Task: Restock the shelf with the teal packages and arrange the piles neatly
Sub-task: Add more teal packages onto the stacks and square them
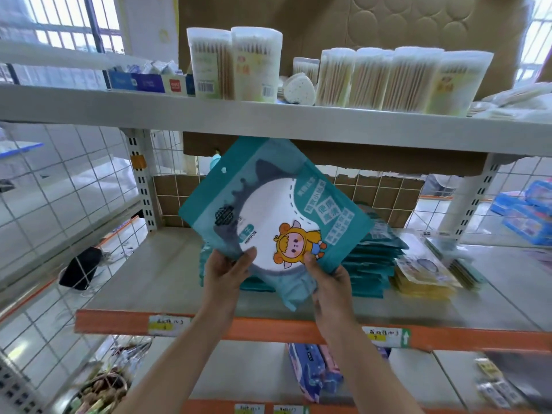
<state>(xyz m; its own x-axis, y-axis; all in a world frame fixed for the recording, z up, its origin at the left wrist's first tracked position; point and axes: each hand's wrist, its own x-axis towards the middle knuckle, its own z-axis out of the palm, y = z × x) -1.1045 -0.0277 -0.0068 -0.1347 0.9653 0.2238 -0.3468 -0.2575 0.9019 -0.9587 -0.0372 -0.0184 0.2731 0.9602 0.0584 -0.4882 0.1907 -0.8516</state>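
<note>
At frame centre, the left hand [227, 268] and right hand [328, 276] both pinch a tilted teal package [268, 210]. A pile of teal packages [370, 264] lies behind it on the shelf [167, 273].

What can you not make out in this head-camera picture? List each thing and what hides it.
1. Head view: teal pile height, hidden behind the held teal package.
2. Head view: fingers of left hand and right hand, behind that package.
3. Head view: price label writing, too small.
4. Head view: lower-shelf goods, cut by the bottom edge.
</note>
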